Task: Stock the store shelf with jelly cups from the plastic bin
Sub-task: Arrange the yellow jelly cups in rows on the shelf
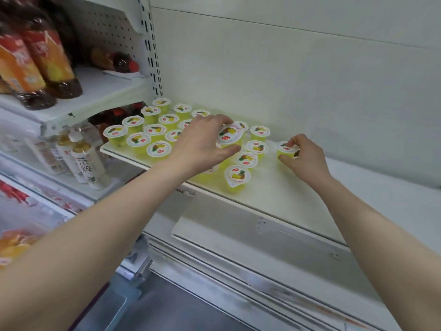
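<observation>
Left hand (202, 144) grips one jelly cup (229, 136), right hand (304, 158) another cup (286, 152).

About twenty yellow jelly cups (159, 149) on one white shelf (286, 194): twelve in a block at left, roughly eight looser at right, a few part hidden. Two hands, left hand (202, 144) and right hand (307, 158), one cup gripped in each. Far left: two or three orange-labelled dark bottles (47, 58) above, at least two pale white-labelled bottles (88, 163) below, others too blurred to count.
</observation>
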